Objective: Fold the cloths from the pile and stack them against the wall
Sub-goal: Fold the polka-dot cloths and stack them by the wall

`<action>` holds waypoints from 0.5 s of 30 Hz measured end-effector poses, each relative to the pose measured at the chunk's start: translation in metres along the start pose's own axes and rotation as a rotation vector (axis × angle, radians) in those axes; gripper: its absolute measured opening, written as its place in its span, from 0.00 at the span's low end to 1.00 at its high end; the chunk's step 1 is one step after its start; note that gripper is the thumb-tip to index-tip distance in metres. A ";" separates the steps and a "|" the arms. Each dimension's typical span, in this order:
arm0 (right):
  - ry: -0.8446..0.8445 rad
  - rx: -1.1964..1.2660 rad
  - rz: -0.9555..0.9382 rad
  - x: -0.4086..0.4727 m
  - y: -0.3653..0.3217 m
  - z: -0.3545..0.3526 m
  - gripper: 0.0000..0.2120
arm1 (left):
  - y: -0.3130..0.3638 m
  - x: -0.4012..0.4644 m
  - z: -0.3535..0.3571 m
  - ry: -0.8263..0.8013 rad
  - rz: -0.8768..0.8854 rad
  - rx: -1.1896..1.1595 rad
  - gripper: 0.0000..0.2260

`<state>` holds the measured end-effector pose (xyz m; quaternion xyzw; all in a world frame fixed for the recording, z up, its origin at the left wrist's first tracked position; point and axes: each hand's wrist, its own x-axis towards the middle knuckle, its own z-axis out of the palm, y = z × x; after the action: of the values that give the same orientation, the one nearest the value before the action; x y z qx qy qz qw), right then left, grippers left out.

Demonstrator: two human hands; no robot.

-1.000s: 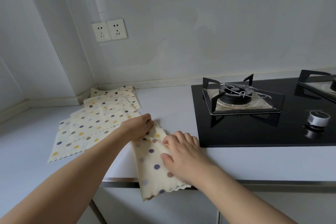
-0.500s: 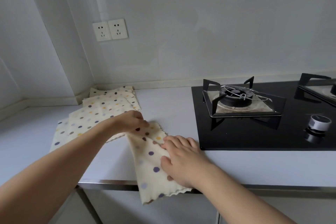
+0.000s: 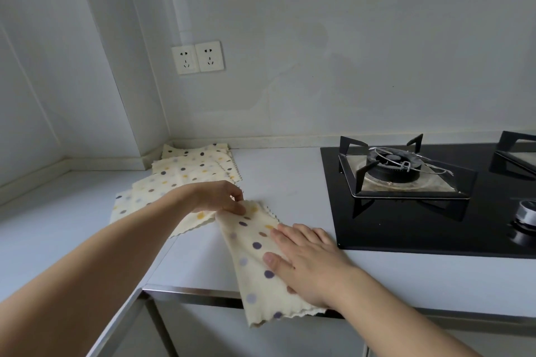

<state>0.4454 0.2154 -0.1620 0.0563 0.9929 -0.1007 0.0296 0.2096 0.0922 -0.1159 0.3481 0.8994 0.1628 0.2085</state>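
A cream cloth with coloured dots (image 3: 252,258) lies folded into a long strip on the white counter (image 3: 290,177), its near end hanging over the front edge. My left hand (image 3: 220,197) pinches the strip's far left corner. My right hand (image 3: 307,264) presses flat on the strip's right side, fingers straight. Behind my left arm, several more dotted cloths (image 3: 185,171) lie spread in an overlapping pile that reaches back to the wall corner.
A black glass gas hob (image 3: 406,229) with a burner (image 3: 397,165) and a knob (image 3: 526,214) sits just right of my right hand. Two wall sockets (image 3: 197,57) are above the pile. The counter's metal front edge (image 3: 191,293) runs below the cloth.
My left hand has slid back along the strip's left edge to its far corner. My right hand has flattened on the cloth. The view has tilted down slightly.
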 end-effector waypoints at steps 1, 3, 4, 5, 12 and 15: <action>0.001 0.000 0.003 0.000 0.000 0.000 0.37 | 0.001 0.000 0.001 0.030 -0.008 0.087 0.08; 0.009 -0.027 0.002 0.001 0.000 0.001 0.32 | 0.003 0.000 0.005 0.084 -0.001 0.233 0.11; 0.020 -0.039 0.000 0.001 0.001 0.003 0.28 | 0.004 0.000 0.007 0.109 0.011 0.278 0.12; 0.031 -0.038 0.001 0.003 0.001 0.004 0.26 | 0.005 -0.001 0.010 0.129 0.025 0.312 0.12; 0.051 -0.017 0.000 0.004 0.003 0.007 0.28 | 0.016 0.004 0.019 0.116 0.005 0.449 0.18; 0.055 -0.013 -0.007 0.002 0.002 0.005 0.28 | 0.024 0.008 0.027 0.165 -0.031 0.475 0.17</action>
<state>0.4436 0.2170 -0.1677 0.0554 0.9941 -0.0929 0.0022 0.2309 0.1186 -0.1305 0.3590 0.9316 -0.0284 0.0494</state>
